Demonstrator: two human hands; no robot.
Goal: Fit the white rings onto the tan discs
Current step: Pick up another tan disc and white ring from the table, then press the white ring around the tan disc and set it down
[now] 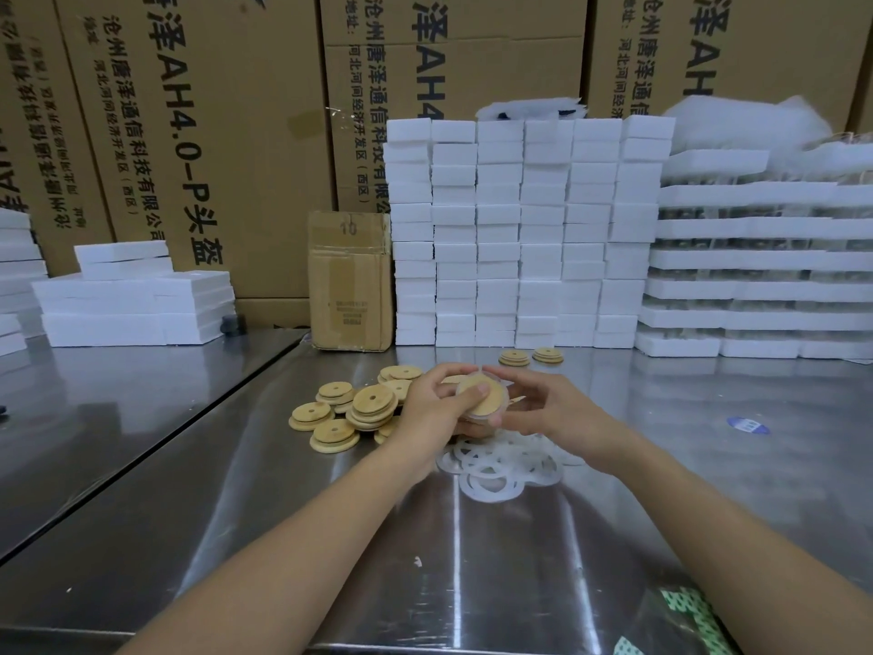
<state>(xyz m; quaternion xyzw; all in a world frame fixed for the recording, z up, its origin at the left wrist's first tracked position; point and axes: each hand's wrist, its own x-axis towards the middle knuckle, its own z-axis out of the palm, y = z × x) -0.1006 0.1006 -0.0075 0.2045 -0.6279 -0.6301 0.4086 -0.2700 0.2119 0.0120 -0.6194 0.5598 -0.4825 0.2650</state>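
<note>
Steel table (189,465), reflective. Rear centre: tall stacks of white foam blocks (524,229), small cardboard box (349,281) just left of them. Foam slabs (137,300) at left, layered foam trays (756,257) at right. Printed cartons (212,111) behind. Blue sticker (748,425) on the table, right.

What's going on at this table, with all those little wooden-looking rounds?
A person is holding one tan disc between the left hand and right hand above a steel table, with a white ring around its rim. More discs lie in a loose pile to the left, and a heap of rings lies just below the hands. Two more discs sit apart farther back.
</note>
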